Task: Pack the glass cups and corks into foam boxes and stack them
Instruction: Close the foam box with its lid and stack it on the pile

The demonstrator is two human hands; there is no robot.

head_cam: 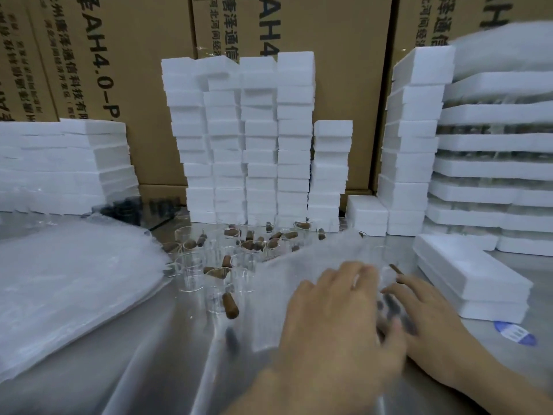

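Several clear glass cups (191,265) and brown corks (230,305) lie scattered on the steel table (143,354). In front of me sits a blurred white foam box (287,274); dark corks (389,307) show inside it between my hands. My left hand (335,319) lies palm-down on the box with its fingers spread. My right hand (428,316) rests at the box's right side, fingers straight and pointing left. Motion blur hides the box's edges.
Tall stacks of white foam boxes (260,139) stand against cardboard cartons (329,40) at the back. More foam stacks stand at the right (413,139) and left (59,166). Two flat foam boxes (469,280) lie right of my hands. Plastic wrap (74,283) covers the left of the table.
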